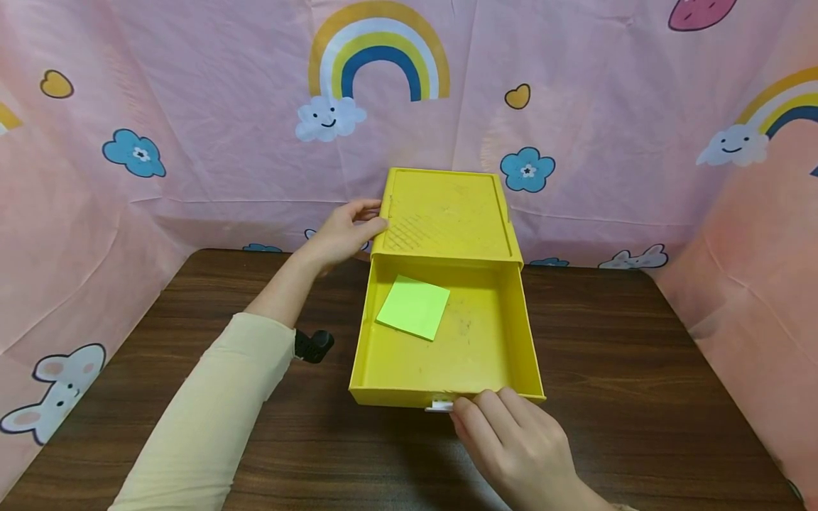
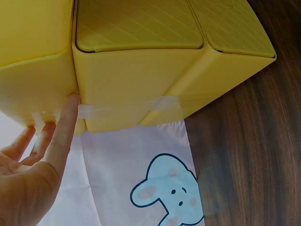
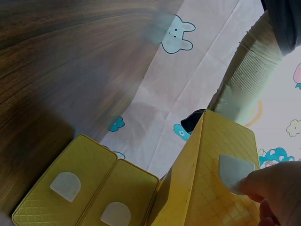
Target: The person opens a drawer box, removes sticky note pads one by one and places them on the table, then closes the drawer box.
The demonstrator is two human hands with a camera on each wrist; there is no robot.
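Note:
A yellow drawer cabinet [image 1: 447,213] stands at the back of the table with its top drawer [image 1: 486,348] pulled far out. Inside that drawer, toward the back left, lies a light green pad of sticky notes [image 1: 414,307]. My left hand [image 1: 341,231] rests against the cabinet's left side; in the left wrist view its extended fingers [image 2: 66,127] touch the yellow wall. At the drawer's front, my right hand [image 1: 520,443] pinches the white drawer handle [image 3: 230,170]. Part of that handle is hidden by the fingers.
Below the open drawer, two closed drawers with white handles [image 3: 66,186] show in the right wrist view. Clear tape [image 2: 131,108] runs along the cabinet's side. The dark wooden table [image 1: 639,397] is enclosed by pink printed cloth [image 1: 224,106] at the back and sides.

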